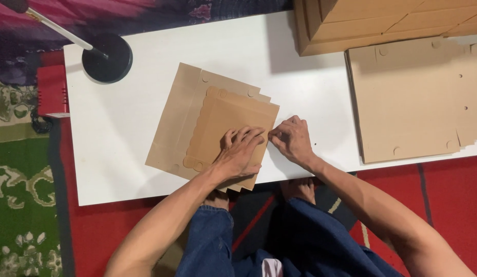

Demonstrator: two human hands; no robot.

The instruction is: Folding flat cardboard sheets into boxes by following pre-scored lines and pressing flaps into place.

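Folded cardboard sheet lies on table, flat stack right.

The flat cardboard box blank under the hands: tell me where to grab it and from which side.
Probably best by its near edge, from the person's side. The cardboard blank lies flat on the white table, so most edges offer nothing to pinch, but its near corner overhangs the table edge. The left hand presses on it; the right hand works its right edge.

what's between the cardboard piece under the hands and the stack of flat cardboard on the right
Only bare white table in the head view; the right hand rests at the folded cardboard piece, apart from the flat stack.
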